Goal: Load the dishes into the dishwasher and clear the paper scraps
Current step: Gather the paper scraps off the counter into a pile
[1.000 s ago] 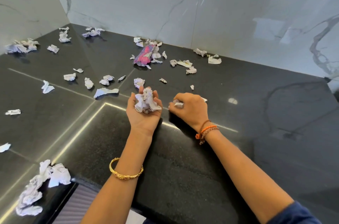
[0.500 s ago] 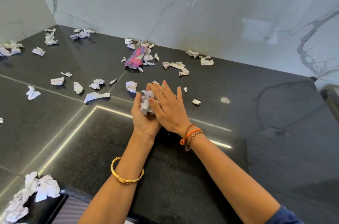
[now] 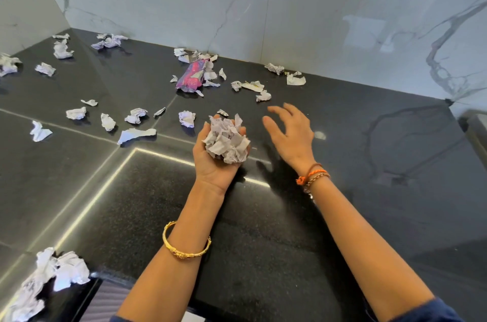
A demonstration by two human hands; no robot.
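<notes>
Two hands show: the left hand [image 3: 210, 161] and the right hand [image 3: 291, 134]. One wad of paper scraps [image 3: 227, 143] fills the left palm. One pink and purple wrapper [image 3: 191, 76] lies on the one black bench [image 3: 342, 137]. Roughly two dozen loose paper scraps [image 3: 136, 134] are scattered over it; the exact figure cannot be told, since several overlap in clumps. One gold bangle [image 3: 184, 252] circles the left forearm. Two or three thread bracelets [image 3: 312, 175], one of them orange, sit at the right wrist.

White paper scraps [image 3: 226, 142], black speckled countertop [image 3: 263, 242], pink-purple wrapper [image 3: 191, 78], grey-veined white wall [image 3: 290, 5]
</notes>
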